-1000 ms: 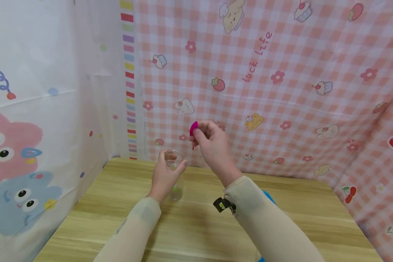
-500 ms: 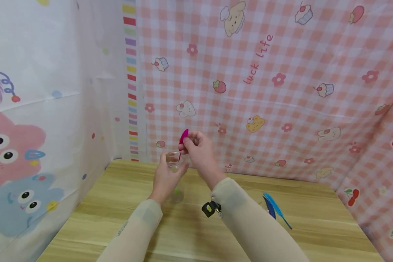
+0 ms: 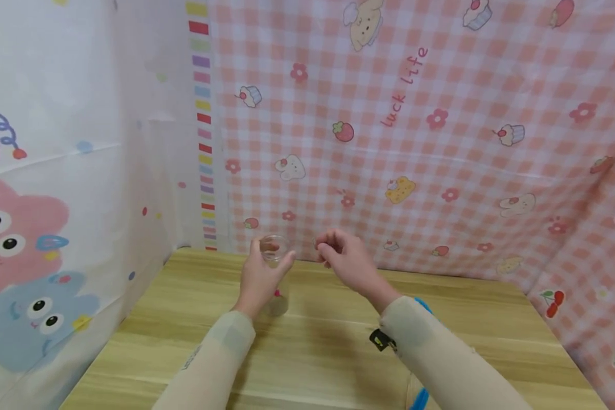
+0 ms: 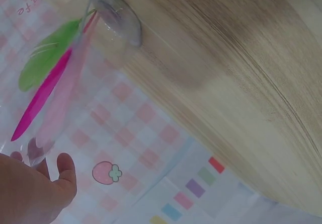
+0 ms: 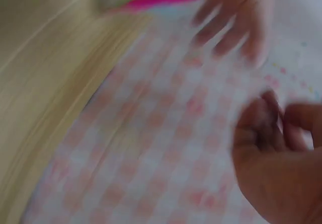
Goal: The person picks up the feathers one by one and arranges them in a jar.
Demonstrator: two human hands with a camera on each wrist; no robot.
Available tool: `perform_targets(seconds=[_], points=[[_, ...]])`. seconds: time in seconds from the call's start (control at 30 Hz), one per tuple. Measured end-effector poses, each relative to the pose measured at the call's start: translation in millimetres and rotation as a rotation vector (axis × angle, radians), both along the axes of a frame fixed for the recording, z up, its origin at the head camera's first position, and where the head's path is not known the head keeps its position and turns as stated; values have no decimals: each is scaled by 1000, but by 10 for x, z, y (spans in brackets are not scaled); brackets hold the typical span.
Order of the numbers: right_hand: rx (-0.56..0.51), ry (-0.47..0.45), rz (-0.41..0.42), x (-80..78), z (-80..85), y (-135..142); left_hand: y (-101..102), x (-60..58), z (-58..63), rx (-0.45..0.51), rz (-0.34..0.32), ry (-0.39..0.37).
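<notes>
My left hand grips a clear, tall jar around its upper part near the mouth, and the jar stands upright on the table. Inside it, the left wrist view shows a magenta feather and a green feather leaning with their quills toward the base. A paler pink streak beside them may be a reflection. To the right of the jar, my right hand hangs apart from it with loosely curled fingers and nothing visible between them. The right wrist view is blurred.
Blue feathers lie on the wooden table at the right, partly hidden by my right sleeve. A pink checked cloth hangs behind the table. A white printed cloth hangs along the left.
My right hand lowered the magenta feather quill-first into the jar's mouth, let it go and drew back to the right. My left hand still holds the jar in place.
</notes>
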State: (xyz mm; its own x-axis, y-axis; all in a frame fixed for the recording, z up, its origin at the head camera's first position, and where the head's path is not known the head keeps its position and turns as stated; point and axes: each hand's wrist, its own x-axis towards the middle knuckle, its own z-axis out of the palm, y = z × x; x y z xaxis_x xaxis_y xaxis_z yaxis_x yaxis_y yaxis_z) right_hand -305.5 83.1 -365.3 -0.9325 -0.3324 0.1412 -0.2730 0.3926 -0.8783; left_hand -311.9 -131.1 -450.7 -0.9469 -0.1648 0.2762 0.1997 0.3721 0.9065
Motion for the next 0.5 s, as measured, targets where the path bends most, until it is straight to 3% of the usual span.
perform_targets(seconds=[0.13,0.23,0.37,0.5], points=[[471,21,147,1,-266,536,9,3,4,-1,-3,-9],[712,-15,200,39,-537,893,11,12,14,4,6,-8],[826,-112,143,107,-837,1239,25,12,24,0,1,-10],[823,-145,111,146,-1017,1373,29,12,30,-4,5,-4]])
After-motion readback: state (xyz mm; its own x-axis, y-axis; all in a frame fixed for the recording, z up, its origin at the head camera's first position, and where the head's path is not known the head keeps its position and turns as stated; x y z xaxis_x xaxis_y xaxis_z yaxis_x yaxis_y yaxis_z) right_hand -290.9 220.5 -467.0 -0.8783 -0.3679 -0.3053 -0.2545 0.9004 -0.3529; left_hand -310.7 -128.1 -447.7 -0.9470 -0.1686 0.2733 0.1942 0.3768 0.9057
